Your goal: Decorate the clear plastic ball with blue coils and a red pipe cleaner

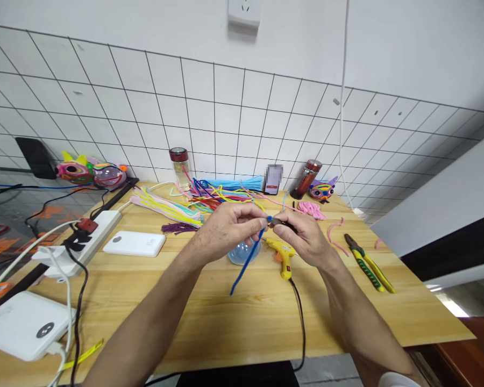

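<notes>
- Pipe cleaner, blue (246, 266), between the two hands, above and left of the yellow glue gun (283, 253); its upper end is a small coil, its loose end slants down left.
- Left hand (237, 230): thumb and fingers pinched narrow on the pipe cleaner near the coil.
- Right hand (304, 236): closed around a dark tool (288, 226), mostly hidden, its tip at the coil; contact cannot be told.
- Clear ball (242, 255): just left of the glue gun, partly behind the left hand.
- Writing: faint marks on the white power bank (135, 244), well left of the glue gun, too small to read; the propped phone (272, 181) beyond the gun is partly pixelated.
- Surface (226, 328): wood-grained; pliers (369, 264) right of the glue gun, coloured pipe cleaners (169, 208) beyond it to the left.
- Room: white wall with dark grid lines (226, 118) beyond the glue gun, socket (245, 9) higher up.
</notes>
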The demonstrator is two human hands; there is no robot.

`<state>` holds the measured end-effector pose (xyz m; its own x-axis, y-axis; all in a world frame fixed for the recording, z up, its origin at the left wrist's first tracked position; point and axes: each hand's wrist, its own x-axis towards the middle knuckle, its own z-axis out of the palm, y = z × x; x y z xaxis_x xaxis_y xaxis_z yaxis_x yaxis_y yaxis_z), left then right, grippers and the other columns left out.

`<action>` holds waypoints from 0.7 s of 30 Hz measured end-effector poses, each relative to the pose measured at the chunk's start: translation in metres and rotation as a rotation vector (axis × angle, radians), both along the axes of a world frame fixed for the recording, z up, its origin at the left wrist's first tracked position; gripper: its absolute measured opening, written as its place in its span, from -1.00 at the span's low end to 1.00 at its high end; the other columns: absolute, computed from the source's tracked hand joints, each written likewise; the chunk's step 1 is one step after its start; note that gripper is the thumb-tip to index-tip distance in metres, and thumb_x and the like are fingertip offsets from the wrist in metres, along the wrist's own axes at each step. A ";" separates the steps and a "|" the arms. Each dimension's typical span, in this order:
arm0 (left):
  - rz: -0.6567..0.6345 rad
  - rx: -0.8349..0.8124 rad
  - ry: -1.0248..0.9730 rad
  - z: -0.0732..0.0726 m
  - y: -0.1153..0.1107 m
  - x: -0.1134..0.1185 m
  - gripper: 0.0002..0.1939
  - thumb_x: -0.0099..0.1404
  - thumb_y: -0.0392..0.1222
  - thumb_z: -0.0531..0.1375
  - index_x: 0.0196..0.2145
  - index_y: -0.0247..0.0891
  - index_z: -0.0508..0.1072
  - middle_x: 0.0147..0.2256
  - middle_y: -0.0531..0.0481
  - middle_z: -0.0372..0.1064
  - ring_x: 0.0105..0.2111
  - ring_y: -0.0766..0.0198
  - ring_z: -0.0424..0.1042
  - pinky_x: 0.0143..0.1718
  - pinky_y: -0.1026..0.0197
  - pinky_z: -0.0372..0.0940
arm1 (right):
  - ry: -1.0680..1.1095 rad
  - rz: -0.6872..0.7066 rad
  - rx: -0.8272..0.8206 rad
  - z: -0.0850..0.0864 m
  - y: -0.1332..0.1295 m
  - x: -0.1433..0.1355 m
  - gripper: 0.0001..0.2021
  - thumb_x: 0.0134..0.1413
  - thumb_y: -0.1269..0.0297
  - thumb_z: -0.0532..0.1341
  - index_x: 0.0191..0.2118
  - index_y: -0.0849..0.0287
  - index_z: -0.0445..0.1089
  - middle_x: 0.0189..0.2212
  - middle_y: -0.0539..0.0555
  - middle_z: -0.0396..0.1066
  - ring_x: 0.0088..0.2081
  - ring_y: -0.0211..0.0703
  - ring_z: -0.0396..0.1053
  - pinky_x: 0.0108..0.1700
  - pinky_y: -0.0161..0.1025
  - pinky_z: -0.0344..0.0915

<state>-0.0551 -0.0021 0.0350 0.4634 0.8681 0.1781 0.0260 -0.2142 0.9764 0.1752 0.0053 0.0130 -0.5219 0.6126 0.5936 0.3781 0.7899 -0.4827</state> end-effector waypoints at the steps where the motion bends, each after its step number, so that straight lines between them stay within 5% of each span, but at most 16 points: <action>1: 0.004 -0.008 0.000 0.000 0.000 0.000 -0.78 0.27 -0.09 0.35 -0.28 -0.33 0.61 -0.51 0.06 0.44 -0.55 0.38 0.39 -0.48 0.31 0.35 | -0.005 -0.010 0.035 -0.001 0.000 0.000 -0.70 0.53 0.05 0.13 -0.20 0.09 0.46 -0.40 0.01 0.48 -0.42 -0.20 0.35 -0.32 -0.23 0.27; 11: 0.028 -0.068 -0.002 0.004 -0.001 -0.001 -0.82 0.21 -0.15 0.40 -0.30 -0.34 0.65 -0.52 0.05 0.49 -0.55 0.39 0.42 -0.48 0.34 0.37 | -0.073 -0.091 0.293 -0.009 0.002 -0.002 -0.79 0.52 0.19 0.14 -0.16 0.08 0.47 -0.40 0.06 0.54 -0.42 -0.15 0.42 -0.34 -0.20 0.28; 21: -0.036 -0.231 -0.127 0.007 -0.001 -0.004 -0.59 0.03 -0.03 0.58 -0.29 -0.37 0.65 -0.49 0.00 0.55 -0.54 0.36 0.48 -0.43 0.29 0.45 | -0.116 -0.151 0.531 -0.010 0.004 -0.002 -0.81 0.49 0.27 0.17 -0.21 0.11 0.48 -0.48 0.06 0.49 -0.48 -0.15 0.37 -0.39 -0.18 0.21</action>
<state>-0.0588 -0.0029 0.0421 0.4814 0.8757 0.0361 -0.1034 0.0159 0.9945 0.1737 0.0091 0.0034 -0.5317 0.3185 0.7848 0.5327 0.8461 0.0176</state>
